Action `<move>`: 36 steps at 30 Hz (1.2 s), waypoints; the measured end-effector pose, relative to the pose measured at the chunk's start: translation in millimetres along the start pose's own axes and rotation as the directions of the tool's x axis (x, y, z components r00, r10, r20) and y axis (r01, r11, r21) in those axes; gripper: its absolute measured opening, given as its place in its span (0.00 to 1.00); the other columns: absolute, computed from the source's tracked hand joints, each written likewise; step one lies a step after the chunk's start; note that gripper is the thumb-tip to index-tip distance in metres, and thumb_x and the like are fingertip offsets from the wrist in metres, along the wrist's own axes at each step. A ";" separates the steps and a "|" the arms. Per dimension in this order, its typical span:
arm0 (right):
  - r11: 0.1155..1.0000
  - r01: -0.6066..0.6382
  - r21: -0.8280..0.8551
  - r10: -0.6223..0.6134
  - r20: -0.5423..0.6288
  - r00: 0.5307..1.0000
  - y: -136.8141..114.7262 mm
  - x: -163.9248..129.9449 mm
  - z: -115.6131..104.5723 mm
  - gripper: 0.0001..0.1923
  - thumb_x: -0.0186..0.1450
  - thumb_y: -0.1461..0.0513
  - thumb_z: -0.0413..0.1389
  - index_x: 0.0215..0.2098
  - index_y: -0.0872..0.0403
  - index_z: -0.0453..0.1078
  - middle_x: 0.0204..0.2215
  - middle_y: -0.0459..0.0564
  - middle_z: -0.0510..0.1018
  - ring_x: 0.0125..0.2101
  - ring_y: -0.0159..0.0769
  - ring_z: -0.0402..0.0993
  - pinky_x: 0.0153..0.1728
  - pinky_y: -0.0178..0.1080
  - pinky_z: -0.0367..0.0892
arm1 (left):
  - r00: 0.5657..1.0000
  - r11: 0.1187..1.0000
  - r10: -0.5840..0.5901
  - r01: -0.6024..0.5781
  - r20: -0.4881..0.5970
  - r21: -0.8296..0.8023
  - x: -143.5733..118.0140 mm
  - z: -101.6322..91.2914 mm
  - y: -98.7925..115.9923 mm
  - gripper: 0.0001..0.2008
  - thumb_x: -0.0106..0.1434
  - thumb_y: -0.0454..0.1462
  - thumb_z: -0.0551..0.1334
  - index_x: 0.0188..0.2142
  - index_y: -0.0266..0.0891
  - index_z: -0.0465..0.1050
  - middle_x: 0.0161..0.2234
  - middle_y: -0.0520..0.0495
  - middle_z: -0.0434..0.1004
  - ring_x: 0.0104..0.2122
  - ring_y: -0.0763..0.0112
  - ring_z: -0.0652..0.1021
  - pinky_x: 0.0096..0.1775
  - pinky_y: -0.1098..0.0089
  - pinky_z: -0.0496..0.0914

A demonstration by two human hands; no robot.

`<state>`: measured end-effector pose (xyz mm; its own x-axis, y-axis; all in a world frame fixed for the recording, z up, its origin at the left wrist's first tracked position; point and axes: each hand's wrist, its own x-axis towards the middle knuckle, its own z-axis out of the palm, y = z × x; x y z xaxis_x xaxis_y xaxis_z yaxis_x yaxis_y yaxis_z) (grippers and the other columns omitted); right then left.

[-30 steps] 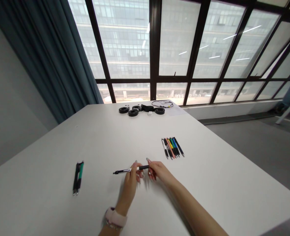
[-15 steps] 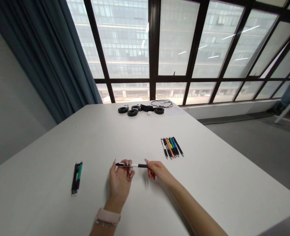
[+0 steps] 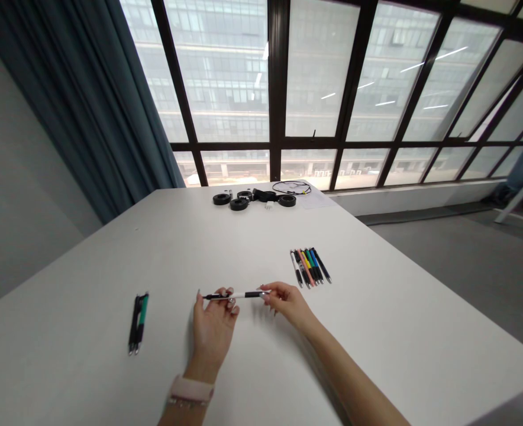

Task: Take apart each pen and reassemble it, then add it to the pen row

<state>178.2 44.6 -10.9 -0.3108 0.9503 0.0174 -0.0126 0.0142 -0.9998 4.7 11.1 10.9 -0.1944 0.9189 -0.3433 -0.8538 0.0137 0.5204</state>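
A white and black pen (image 3: 238, 295) is held level above the table between my two hands. My left hand (image 3: 214, 322), palm up with a pale band at the wrist, is closed on its black left end, the thumb against the tip of that end. The fingers of my right hand (image 3: 287, 300) pinch the dark grip end on the right. To the left lie a black pen (image 3: 133, 325) and a green and black pen (image 3: 142, 322), side by side. A row of several pens (image 3: 310, 266) in different colours lies beyond my right hand.
Several black rolls (image 3: 239, 204) and a thin black cable (image 3: 292, 188) lie at the far end of the white table (image 3: 190, 242). Behind it stand tall windows, with a blue curtain (image 3: 88, 100) at the left. The table's right edge drops to a grey floor.
Both hands have shifted slightly; the left hand and the pen have moved a little left and up. My right fingers have changed their hold at the pen's grip end. The pens on the table stay put.
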 end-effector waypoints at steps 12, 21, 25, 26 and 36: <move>0.922 0.160 -0.354 -0.162 0.022 0.986 1.4 -5.9 -2.3 0.11 0.61 0.55 0.57 0.37 0.54 0.75 0.25 0.46 0.75 0.24 0.31 0.67 0.27 0.33 0.60 | 0.997 0.998 -0.049 0.050 0.062 -0.024 3.3 0.1 0.6 0.19 0.68 0.41 0.48 0.29 0.33 0.71 0.27 0.45 0.73 0.21 0.75 0.70 0.23 0.73 0.69; 0.816 0.161 -0.555 -0.216 -0.034 0.976 -5.7 -6.6 -10.6 0.09 0.64 0.56 0.54 0.33 0.53 0.71 0.23 0.44 0.69 0.25 0.32 0.63 0.27 0.34 0.56 | 0.996 0.958 -0.089 0.078 0.028 0.275 3.5 -0.1 -4.0 0.19 0.67 0.44 0.49 0.44 0.37 0.73 0.50 0.42 0.73 0.29 0.76 0.75 0.25 0.76 0.69; 0.781 0.120 -0.613 -0.287 -0.182 0.940 -0.1 -0.7 -24.3 0.08 0.64 0.58 0.53 0.32 0.53 0.69 0.26 0.47 0.71 0.27 0.34 0.66 0.29 0.35 0.58 | 0.993 0.925 -0.057 0.091 -0.103 0.368 1.9 3.7 -5.6 0.14 0.66 0.39 0.51 0.44 0.40 0.73 0.53 0.44 0.71 0.27 0.79 0.75 0.23 0.77 0.67; 0.758 0.110 -0.643 -0.316 -0.215 0.924 1.4 0.2 -28.3 0.07 0.64 0.58 0.52 0.32 0.53 0.69 0.27 0.47 0.72 0.28 0.35 0.67 0.30 0.36 0.59 | 0.994 0.924 -0.050 0.084 -0.101 0.373 1.5 4.5 -5.6 0.13 0.66 0.38 0.51 0.44 0.40 0.73 0.53 0.44 0.71 0.26 0.80 0.74 0.23 0.77 0.67; 0.456 -0.086 -0.886 -0.533 -0.349 0.771 11.6 3.5 -51.4 0.08 0.65 0.63 0.47 0.34 0.54 0.68 0.33 0.53 0.77 0.32 0.41 0.71 0.33 0.41 0.61 | 0.991 0.923 -0.058 0.099 -0.119 0.371 1.5 6.5 -4.8 0.12 0.66 0.36 0.51 0.42 0.37 0.72 0.55 0.44 0.70 0.24 0.82 0.72 0.22 0.78 0.65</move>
<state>225.8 64.0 -22.9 0.0989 0.8333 0.5439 0.8630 0.2003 -0.4639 11.7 15.0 12.9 -0.2003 0.8633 -0.4632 -0.6285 0.2495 0.7367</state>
